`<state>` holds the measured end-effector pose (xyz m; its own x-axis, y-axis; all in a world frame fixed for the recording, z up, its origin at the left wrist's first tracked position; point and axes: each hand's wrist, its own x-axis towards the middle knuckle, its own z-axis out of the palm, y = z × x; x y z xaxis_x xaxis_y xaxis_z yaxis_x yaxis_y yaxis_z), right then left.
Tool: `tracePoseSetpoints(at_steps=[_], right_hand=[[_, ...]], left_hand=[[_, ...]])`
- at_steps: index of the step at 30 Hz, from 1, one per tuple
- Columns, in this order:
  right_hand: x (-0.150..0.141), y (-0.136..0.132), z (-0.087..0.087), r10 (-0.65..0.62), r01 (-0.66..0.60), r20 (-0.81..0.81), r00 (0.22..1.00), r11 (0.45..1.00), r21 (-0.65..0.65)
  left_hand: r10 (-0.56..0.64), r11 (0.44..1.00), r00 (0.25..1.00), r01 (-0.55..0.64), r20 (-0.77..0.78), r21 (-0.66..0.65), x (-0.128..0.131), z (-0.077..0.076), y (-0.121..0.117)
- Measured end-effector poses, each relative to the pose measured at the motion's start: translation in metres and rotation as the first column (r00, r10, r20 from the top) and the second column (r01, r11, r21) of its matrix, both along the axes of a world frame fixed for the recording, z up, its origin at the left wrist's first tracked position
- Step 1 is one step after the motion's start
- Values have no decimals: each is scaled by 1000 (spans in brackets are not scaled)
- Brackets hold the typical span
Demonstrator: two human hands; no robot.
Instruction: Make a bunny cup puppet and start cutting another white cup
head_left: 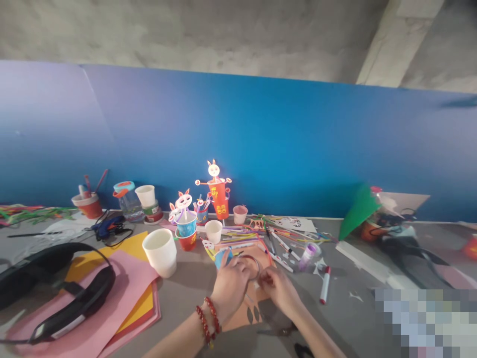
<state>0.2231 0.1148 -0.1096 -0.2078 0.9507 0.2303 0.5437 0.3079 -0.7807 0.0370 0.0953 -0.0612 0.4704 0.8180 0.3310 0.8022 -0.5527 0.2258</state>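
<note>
My left hand (231,276), with red bead bracelets at the wrist, is closed around the near side of a ring (252,262) that looks like a tape roll. Beyond its fingers, partly hidden, is a blue paper cup (222,257). To the right, my right hand (278,287) is pinched close beside the ring; what its fingertips hold is too small to make out. Beneath both hands lies a sheet of orange-brown paper (238,320) with leaf-shaped holes cut in it.
A headset (76,298) lies on coloured paper at left, near a white cup (160,252). Behind stand a blue cup figure (185,223) and a tall red cup figure (218,199). Pens, paper scraps and a red-capped marker (325,286) lie right; a blue partition (283,144) rises behind.
</note>
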Motion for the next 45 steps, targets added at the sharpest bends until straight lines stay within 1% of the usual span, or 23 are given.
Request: tracePoseSetpoints(at_steps=[4,7,11,16,21,23,25,27,30,34,38,40,43,45], right_hand=[[2,3,-4,43,-48,-75,996,997,-57],[3,2,-1,55,-69,-144,988,993,-94],[3,-1,14,55,-83,-241,969,990,-110],[0,-6,36,56,-82,-334,941,994,-67],[-7,-12,48,66,-89,-398,915,995,-40],[-9,-14,53,80,-102,-419,904,994,-30],[-11,-16,57,100,-118,-438,894,993,-13],[-12,-18,60,116,-127,-450,885,992,6],[-14,-20,62,122,-127,-461,879,992,20],[-15,-22,63,117,-125,-471,874,992,16],[-15,-23,66,118,-148,-498,859,989,-21],[-14,-24,68,75,-113,-499,863,992,-47],[-12,-25,73,-13,-20,-475,880,998,-63],[-12,-26,75,-19,-22,-483,875,997,-78]], left_hand=[[-22,1000,998,22,61,1,0,3,-4],[-22,1000,995,23,101,-14,-1,4,-6],[5,999,986,2,169,-41,-2,7,-8],[48,996,957,-24,287,-86,-3,18,-13],[74,991,925,-28,373,-127,-6,26,-18],[89,985,894,-15,440,-169,-6,28,-18],[100,978,848,13,521,-209,-6,28,-18],[94,974,806,47,585,-221,-7,27,-18],[78,972,769,83,635,-220,-7,24,-15],[80,966,756,101,649,-236,-7,22,-15],[89,961,742,112,665,-253,-6,24,-17],[99,960,735,107,671,-259,-6,24,-18],[126,960,724,84,678,-267,-6,21,-18],[141,959,717,73,683,-274,-7,19,-17]])
